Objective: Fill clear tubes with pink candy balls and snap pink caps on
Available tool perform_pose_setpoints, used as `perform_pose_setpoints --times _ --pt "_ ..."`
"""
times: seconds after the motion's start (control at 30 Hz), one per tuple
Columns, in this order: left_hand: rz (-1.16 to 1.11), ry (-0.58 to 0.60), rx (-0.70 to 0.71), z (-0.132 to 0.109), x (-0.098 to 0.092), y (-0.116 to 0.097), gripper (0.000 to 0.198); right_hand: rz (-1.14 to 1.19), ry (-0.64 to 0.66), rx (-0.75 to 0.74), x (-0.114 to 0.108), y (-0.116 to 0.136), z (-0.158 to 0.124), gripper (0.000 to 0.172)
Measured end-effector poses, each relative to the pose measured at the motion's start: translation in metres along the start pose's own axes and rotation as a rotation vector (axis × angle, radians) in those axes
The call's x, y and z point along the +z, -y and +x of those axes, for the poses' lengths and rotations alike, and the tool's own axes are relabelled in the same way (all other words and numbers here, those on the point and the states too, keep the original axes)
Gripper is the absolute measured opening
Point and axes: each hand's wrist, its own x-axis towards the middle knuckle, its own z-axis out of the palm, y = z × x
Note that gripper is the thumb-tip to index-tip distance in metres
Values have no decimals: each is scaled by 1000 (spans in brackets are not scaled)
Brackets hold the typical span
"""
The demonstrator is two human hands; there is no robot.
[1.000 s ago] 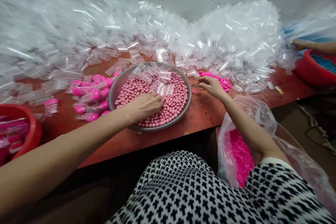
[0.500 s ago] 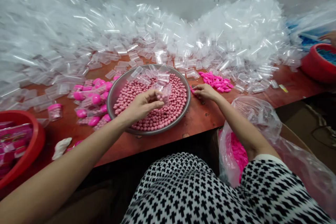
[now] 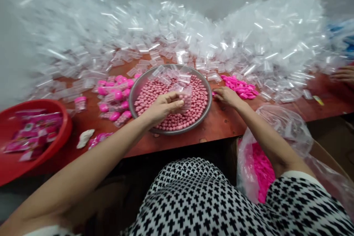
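Observation:
Over a wide grey metal bowl (image 3: 132, 97) of round pink balls (image 3: 151, 96), my left hand (image 3: 168, 106) is closed on a small clear plastic container (image 3: 187, 97) with some pink balls inside. Several more clear containers (image 3: 174, 73) lie on top of the balls. My right hand (image 3: 227, 96) rests just past the bowl's right rim, its thumb and fingers pinched together at a small pink plastic piece (image 3: 214, 93), mostly hidden by the fingers. Beside that hand lies a heap of similar pink plastic pieces (image 3: 242, 87).
Clear containers (image 3: 155, 22) form a large pile along the wall. Filled, pink-capped containers (image 3: 117, 96) lie left of the bowl. A red basin (image 3: 65, 129) holds pink packets. A plastic bag (image 3: 246, 166) with pink pieces hangs by the table edge. Another person's hand (image 3: 344, 74) shows far right.
The view has turned left, so everything sits further right and more of the red basin shows. Both hands keep nearly the same places relative to the bowl, with their grips unchanged.

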Motion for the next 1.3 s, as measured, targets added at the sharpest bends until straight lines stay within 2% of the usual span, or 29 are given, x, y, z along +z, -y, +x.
perform_pose_setpoints --times 0.33,0.43,0.5,0.57,0.63,0.67,0.73,0.83,0.9,1.03,1.13,1.3 --pt "-156 -40 -61 -1 -1 -2 34 -108 6 85 7 2 -8 17" --pt "-136 -13 -38 -1 -2 -1 31 -81 -14 72 5 4 -11 26" --pt "-102 5 1 -1 -3 1 31 70 -118 87 -1 6 -13 33" --pt "-42 23 59 -3 -4 2 32 400 -290 83 -13 13 -16 32" --pt "89 26 149 -7 -4 3 32 753 -413 12 -29 31 -22 31" --pt "184 14 207 -8 -4 4 31 865 -423 -56 -38 45 -26 32" --pt "373 -23 320 -12 -3 4 28 924 -379 -197 -52 77 -33 32" --pt "551 -43 412 -16 -1 4 24 750 -356 -405 -63 123 -40 26" --pt "621 -31 445 -19 -1 4 19 600 -373 -531 -63 140 -39 22" --pt "680 -82 512 -24 -3 8 16 489 -392 -642 -56 148 -35 19" --pt "667 -144 557 -28 -4 12 17 453 -377 -647 -55 149 -36 13" --pt "723 -168 623 -33 -4 16 16 372 -350 -646 -53 156 -47 7"
